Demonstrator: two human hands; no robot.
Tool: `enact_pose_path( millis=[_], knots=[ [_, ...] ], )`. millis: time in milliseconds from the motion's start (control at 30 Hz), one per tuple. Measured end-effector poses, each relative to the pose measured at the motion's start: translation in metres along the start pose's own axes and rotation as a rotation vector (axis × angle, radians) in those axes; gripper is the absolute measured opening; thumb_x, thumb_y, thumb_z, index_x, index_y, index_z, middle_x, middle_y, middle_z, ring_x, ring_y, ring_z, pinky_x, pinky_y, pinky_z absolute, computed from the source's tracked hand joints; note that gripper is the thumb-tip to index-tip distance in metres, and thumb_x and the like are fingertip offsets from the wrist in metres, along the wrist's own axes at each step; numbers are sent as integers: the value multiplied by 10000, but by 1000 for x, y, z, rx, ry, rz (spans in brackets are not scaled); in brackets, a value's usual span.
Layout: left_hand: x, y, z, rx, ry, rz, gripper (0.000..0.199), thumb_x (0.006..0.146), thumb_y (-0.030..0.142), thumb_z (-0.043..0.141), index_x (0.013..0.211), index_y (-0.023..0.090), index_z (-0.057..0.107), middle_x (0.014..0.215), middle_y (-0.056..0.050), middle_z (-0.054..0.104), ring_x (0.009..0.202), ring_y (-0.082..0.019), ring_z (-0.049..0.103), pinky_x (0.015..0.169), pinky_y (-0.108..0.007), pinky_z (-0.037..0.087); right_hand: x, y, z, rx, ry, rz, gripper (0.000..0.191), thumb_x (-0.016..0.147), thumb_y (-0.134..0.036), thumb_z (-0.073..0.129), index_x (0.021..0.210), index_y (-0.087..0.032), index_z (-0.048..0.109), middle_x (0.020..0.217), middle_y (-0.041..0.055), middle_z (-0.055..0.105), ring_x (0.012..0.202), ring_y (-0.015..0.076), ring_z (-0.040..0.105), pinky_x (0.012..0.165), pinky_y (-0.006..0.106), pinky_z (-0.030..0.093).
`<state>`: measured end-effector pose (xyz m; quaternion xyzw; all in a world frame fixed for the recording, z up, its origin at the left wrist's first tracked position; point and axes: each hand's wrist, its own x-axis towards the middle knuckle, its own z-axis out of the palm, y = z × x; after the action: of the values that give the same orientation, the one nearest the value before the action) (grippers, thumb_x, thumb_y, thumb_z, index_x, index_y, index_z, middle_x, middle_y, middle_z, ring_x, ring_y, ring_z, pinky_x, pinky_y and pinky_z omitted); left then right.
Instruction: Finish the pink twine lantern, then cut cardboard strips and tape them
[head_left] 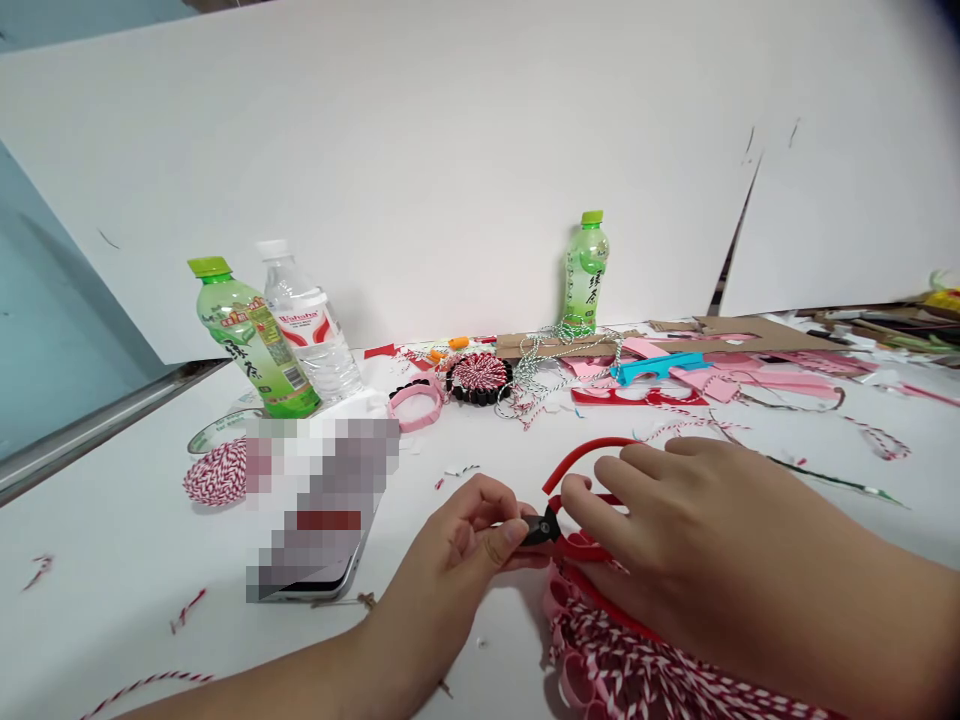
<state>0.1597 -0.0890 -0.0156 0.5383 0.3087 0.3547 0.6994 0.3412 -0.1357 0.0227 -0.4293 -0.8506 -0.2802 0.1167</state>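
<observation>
My right hand (675,540) is wrapped round a pair of scissors (576,540) with red looped handles and short dark blades. The blades point left, to the fingertips of my left hand (457,570). Its thumb and fingers are pinched together at the blade tips; whatever lies between them is hidden. Below the scissors and partly behind my right hand sits a piece made of pink loops and red-and-white twisted cord (622,650). A red strip runs along its upper edge.
A phone (352,570) lies left, beside a ball of red-and-white cord (216,474). Behind stand a green tea bottle (259,340), a water bottle (311,325) and another tea bottle (586,275). A cord coil (480,375), a pink ring (417,408), tangled string (555,365) and cardboard (765,335) lie farther back.
</observation>
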Motion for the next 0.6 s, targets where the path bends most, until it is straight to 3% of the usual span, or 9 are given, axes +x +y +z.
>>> enact_pose_path(
  millis=[133,267,433,600],
  knots=[
    [-1,0,0,63,5,41,131,862,170,605,734,192,587,681,67,552,669,-71,531,615,-141,419,-2,-7,-2,-51,-2,16,186,545,-175,741,674,-199,610,522,0,548,423,171,476,423,298,143],
    [-3,0,0,148,11,73,159,872,181,578,716,198,558,681,70,521,658,-77,512,621,-152,414,-3,-11,-3,-113,32,2,206,512,-168,754,686,-185,645,510,-2,541,424,163,457,431,300,140],
    [-5,-3,-1,320,36,90,130,891,249,561,767,211,555,716,58,529,689,-99,494,656,-181,405,-3,-14,0,-169,-4,46,136,607,-234,708,722,-200,644,558,20,545,500,202,458,468,323,148],
    [-3,-3,-3,324,19,117,152,896,223,546,745,220,524,705,68,500,696,-96,500,657,-172,400,-4,-15,-1,-189,58,16,153,546,-153,688,692,-192,662,560,32,544,504,203,426,479,331,140]
  ],
)
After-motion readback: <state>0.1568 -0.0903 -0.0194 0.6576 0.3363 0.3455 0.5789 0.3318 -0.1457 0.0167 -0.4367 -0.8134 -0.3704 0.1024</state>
